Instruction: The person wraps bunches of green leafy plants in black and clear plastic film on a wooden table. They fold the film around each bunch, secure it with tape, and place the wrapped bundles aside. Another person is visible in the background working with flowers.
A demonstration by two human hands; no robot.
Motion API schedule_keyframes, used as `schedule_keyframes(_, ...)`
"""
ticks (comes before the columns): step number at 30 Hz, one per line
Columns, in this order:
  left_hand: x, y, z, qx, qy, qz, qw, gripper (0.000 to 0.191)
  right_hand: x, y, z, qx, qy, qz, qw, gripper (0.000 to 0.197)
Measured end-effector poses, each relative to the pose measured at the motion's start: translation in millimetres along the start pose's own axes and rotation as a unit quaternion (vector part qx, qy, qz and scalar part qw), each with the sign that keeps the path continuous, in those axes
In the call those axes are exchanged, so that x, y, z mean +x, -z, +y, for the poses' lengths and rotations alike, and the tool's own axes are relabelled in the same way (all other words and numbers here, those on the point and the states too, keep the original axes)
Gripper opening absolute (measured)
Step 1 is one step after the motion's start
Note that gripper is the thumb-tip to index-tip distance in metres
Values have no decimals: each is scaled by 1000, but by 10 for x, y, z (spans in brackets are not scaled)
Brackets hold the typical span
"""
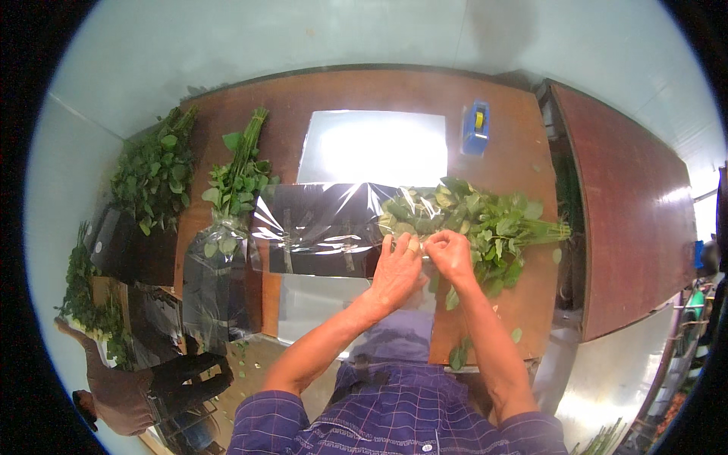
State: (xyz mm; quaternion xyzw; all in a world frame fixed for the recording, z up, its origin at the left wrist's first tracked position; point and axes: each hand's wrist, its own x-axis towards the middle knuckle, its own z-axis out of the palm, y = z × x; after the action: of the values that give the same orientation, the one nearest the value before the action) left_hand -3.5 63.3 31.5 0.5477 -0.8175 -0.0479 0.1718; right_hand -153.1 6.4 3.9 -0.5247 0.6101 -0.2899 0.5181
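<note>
In front of me on the wooden table lies a bunch of leafy green stems (pixel 503 227), cut ends pointing right. Its leafy head sits inside clear plastic film (pixel 318 227) that stretches out to the left over a dark surface. My left hand (pixel 398 267) grips the near edge of the film, fingers laid over the wrapped leaves. Close beside it, my right hand (pixel 452 256) is pinched at the film's near edge. What exactly lies between the right fingertips is hidden.
A blue tape dispenser (pixel 476 128) and a shiny reflective sheet (pixel 372 145) lie on the table (pixel 512 125). At left are a partly wrapped bunch (pixel 233 187) and a leafy pile (pixel 153 170). Another person (pixel 122 381) works at lower left. A reddish board (pixel 625 210) stands right.
</note>
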Motion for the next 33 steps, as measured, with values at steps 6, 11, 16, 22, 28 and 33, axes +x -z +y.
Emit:
schedule_keyframes(6, -50, -271, -247, -40, -26, -11, 999, 21, 144, 70, -281, -130, 143, -33, 981, 24)
schedule_keyframes(11, 55, -327, -281, -110, -28, 5, 994, 16, 1092, 147, -429, -193, 259, 2, 947, 55)
schedule_keyframes(16, 101, -256, -364, -154, -24, -16, 988, 12, 1390, 458, -255, -241, 147, -240, 929, 34)
schedule_keyframes(22, 88, -328, -355, -164, -5, 33, 986, 8, 879, 217, -184, -404, 445, -83, 795, 5)
schedule_keyframes(28, 52, -340, -313, -197, 41, 41, 979, 9, 429, 20, 38, -480, 415, -36, 772, 15)
schedule_keyframes(33, 128, -269, -303, -172, 32, 21, 984, 10, 389, 37, 129, -455, 432, -22, 778, 31)
